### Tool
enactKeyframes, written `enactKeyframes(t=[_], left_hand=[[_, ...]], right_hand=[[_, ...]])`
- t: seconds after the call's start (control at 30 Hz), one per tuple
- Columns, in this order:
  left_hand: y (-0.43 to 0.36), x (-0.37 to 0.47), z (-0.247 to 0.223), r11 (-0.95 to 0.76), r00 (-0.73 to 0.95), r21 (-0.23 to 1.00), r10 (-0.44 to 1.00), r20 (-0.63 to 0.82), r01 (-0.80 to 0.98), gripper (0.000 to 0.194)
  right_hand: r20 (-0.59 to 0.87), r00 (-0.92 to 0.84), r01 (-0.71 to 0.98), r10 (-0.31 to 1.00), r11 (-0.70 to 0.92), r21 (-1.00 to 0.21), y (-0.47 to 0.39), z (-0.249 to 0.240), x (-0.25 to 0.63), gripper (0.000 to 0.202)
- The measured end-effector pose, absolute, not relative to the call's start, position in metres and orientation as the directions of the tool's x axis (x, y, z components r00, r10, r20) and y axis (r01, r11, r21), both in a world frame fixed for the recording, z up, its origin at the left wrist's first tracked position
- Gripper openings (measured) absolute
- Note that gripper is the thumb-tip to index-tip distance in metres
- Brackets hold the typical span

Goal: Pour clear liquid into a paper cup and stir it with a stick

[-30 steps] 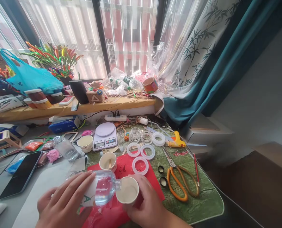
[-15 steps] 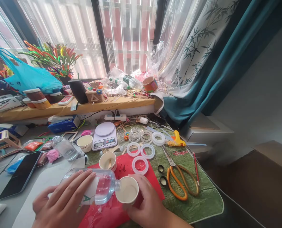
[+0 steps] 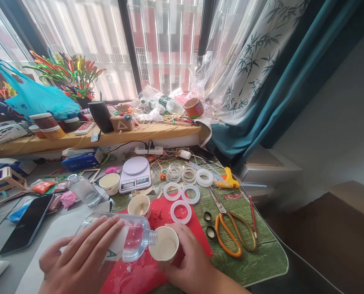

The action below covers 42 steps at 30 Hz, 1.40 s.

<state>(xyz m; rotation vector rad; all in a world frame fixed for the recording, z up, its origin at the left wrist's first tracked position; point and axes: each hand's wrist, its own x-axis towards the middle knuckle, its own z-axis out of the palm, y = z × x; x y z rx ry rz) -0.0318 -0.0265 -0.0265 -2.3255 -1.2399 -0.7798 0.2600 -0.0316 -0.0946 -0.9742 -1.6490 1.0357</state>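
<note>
We are holding a bottle (image 3: 136,241) against a cup (image 3: 164,245).
Our half-curled left hand (image 3: 81,255) is gripping the bottle at its two o'clock; our half-closed right hand (image 3: 194,261) is clasping the cup at its ten.

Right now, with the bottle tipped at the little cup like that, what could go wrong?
The bottle lies nearly sideways in the left hand, its mouth at the rim of the paper cup, so a wobble might spill onto the red sheet.
The right hand could squeeze that paper cup out of shape.
Another cup stands just beyond the bottle and might get bumped.
</note>
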Motion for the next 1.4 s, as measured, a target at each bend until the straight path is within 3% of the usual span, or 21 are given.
enactKeyframes(t=[0.6, 1.4], left_hand=[[-0.025, -0.025, -0.015, -0.525, 0.526, -0.21, 0.578, 0.623, 0.825, 0.071], [-0.028, -0.032, -0.021, -0.551, 0.548, -0.196, 0.6, 0.583, 0.811, 0.077]], right_hand=[[0.283, -0.264, 0.112, 0.922, 0.32, -0.941, -0.032, -0.099, 0.26, 0.058], [0.243, -0.287, 0.096, 0.927, 0.281, -0.955, -0.032, -0.099, 0.261, 0.053]])
